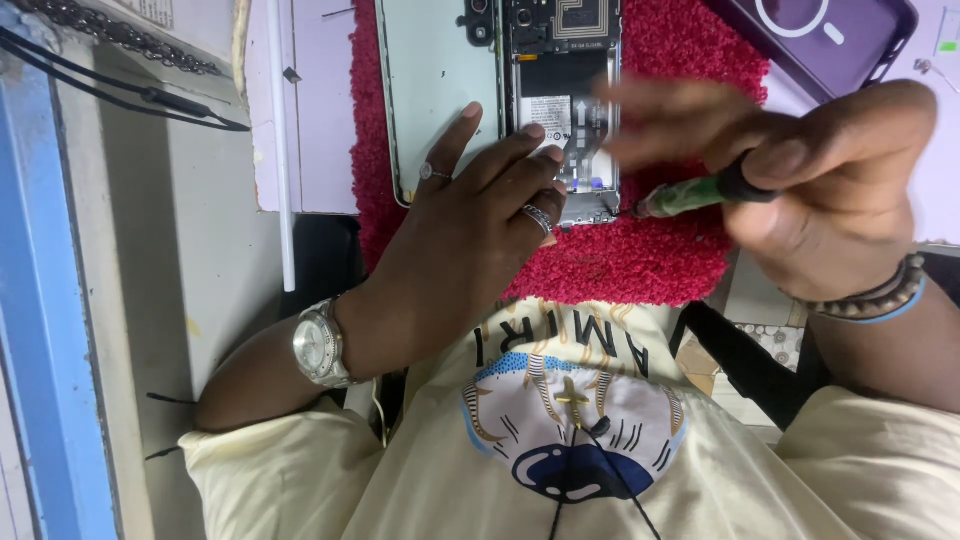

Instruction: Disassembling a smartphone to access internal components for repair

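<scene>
**Opened smartphone held flat on red mat as screwdriver meets its lower edge**

A person's left hand (pixel 470 215) lies palm-down on an opened black smartphone with its back cover removed (pixel 560 110), fingers spread and extended, the fingertips pressing on the exposed interior near the lower half of the device. 2 silver rings show on this hand, and a silver metal wristwatch (pixel 322 345) sits on the wrist. The phone rests on a fluffy red fabric mat (pixel 650 260) on the worktop, near the middle of the view and just in front of the person's chest.

The right hand (pixel 830 190) is closed around a slim green-handled screwdriver with a black collar (pixel 700 193), gripping it between thumb and curled fingers. The tool points left, and its tip sits at the phone's lower right corner. The upper fingers of this hand are blurred, so their exact position cannot be told. A beaded bracelet with a blue band (pixel 875 298) circles the right wrist.

Just left of the phone, touching or nearly touching its edge, lies a pale grey-green rectangular back panel (pixel 435 80), also on the red mat. At the upper right corner, a purple phone case with a white ring mark (pixel 820 40) rests partly on the mat. A black cable (pixel 120 85) runs across the grey surface at the far left, beside a blue painted frame (pixel 45 300). The person wears a cream printed T-shirt (pixel 560 430).
</scene>
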